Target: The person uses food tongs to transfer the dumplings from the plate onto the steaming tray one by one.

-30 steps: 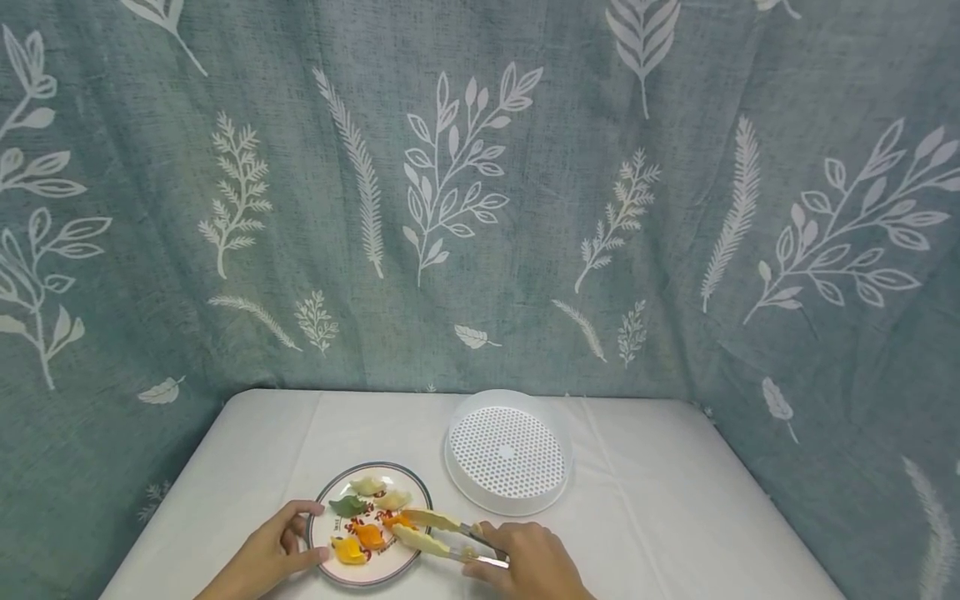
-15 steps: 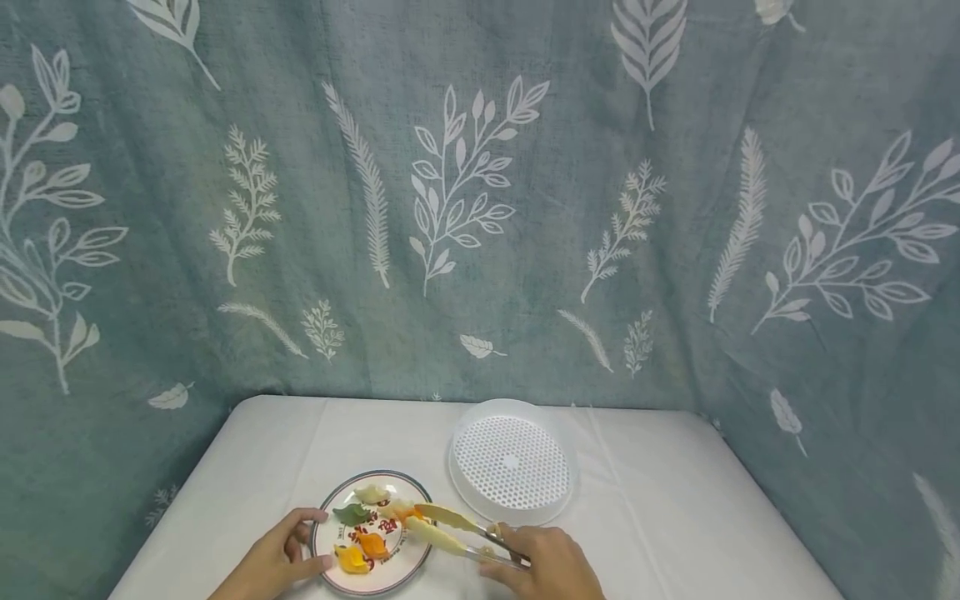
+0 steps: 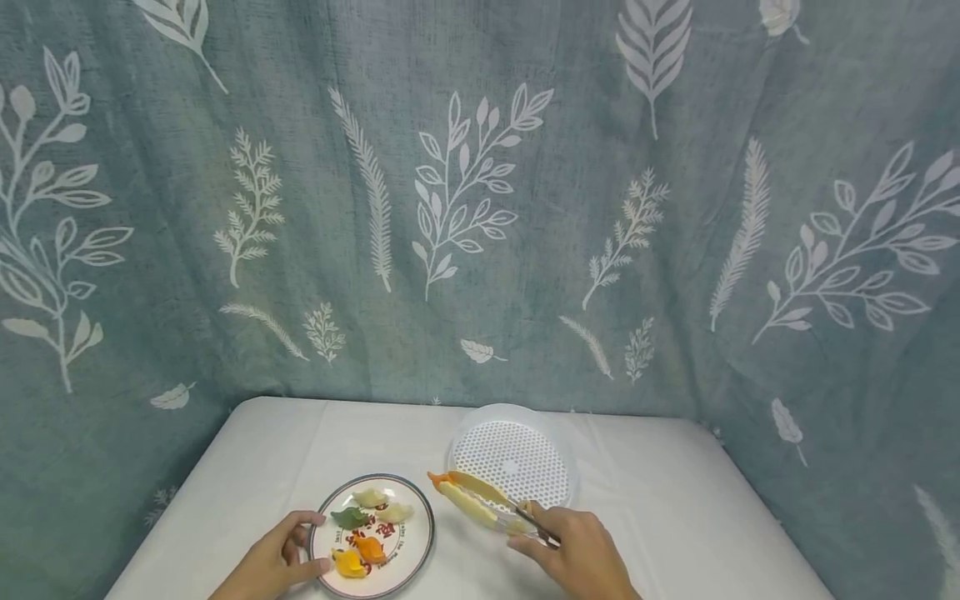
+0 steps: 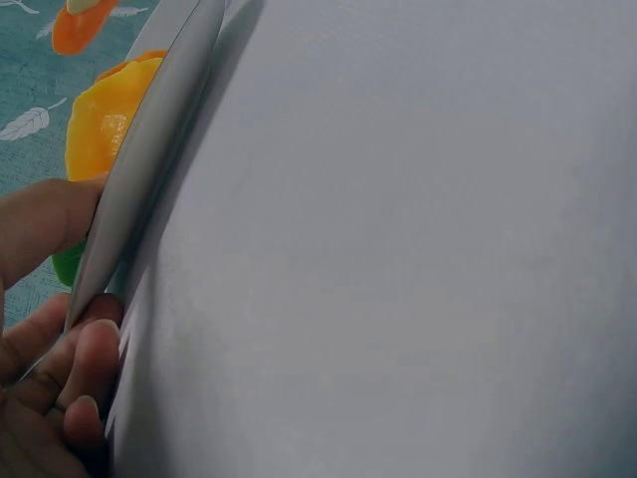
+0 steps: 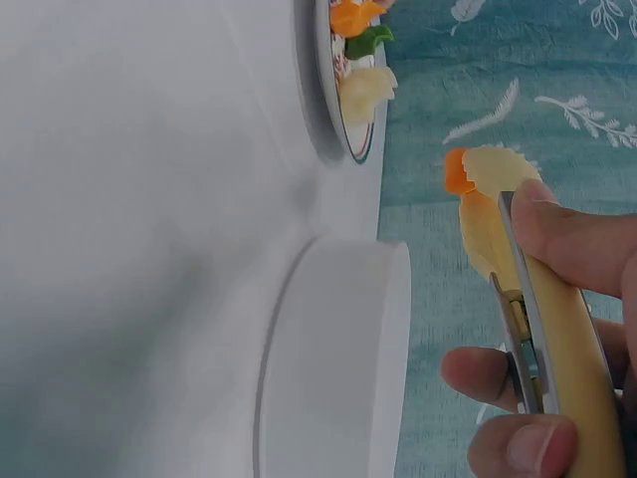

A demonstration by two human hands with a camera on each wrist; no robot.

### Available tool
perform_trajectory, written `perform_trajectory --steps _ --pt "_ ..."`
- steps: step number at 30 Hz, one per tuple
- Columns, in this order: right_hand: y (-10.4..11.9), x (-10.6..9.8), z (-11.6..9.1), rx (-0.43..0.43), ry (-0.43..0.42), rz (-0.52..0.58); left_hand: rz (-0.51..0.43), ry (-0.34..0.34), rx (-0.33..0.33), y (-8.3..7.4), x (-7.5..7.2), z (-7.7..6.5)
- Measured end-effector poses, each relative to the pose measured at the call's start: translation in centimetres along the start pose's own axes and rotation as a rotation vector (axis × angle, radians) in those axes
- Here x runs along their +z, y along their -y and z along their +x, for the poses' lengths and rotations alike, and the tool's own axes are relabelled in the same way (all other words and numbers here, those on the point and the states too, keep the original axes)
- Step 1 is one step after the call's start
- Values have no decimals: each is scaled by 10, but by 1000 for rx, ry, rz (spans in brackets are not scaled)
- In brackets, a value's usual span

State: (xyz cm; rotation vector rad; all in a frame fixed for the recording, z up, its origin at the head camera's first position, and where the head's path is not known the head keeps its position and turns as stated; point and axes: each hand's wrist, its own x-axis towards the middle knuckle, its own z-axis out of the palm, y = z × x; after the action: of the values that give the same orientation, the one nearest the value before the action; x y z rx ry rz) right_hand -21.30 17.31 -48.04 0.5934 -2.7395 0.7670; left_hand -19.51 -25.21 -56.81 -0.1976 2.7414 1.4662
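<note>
My left hand (image 3: pixel 273 558) grips the left rim of a round plate (image 3: pixel 408 552) with a dark-edged border and red print. On the plate lie two pale dumplings, a green dumpling (image 3: pixel 349 517), an orange dumpling (image 3: pixel 369 548) and a yellow dumpling (image 3: pixel 348 563). My right hand (image 3: pixel 581 550) holds yellow-tipped tongs (image 3: pixel 480 497). Another orange dumpling (image 5: pixel 457 171) is pinched between the tong tips, mostly covered by them. It hangs above the table, between the plate and a white perforated steamer tray (image 3: pixel 512 467).
The steamer tray's raised wall (image 5: pixel 333 368) stands beneath the tongs in the right wrist view. A white cloth (image 3: pixel 637 517) covers the table. Behind and at both sides hangs a green leaf-patterned curtain (image 3: pixel 480 250).
The tongs have lifted the orange dumpling off the plate and carried it right, toward the steamer tray. My left hand stays at the plate's rim. The view has tilted slightly.
</note>
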Motion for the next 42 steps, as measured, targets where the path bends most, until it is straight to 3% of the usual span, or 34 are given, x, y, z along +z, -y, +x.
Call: perform_trajectory --steps 4,10,15,28,42 --pt "-8 -6 -4 16 -63 -44 4 11 6 0 2 -2" --pt "-26 -17 8 17 -134 -79 42 -2 -14 -6 1 -1" --pt "-40 -18 16 84 -140 -125 32 6 -23 -4 3 -1" --pt "-61 -19 32 145 -136 -167 4 24 -28 -4 1 -1" --pt "-90 -15 45 193 -120 -199 -24 51 48 -1 -3 -6"
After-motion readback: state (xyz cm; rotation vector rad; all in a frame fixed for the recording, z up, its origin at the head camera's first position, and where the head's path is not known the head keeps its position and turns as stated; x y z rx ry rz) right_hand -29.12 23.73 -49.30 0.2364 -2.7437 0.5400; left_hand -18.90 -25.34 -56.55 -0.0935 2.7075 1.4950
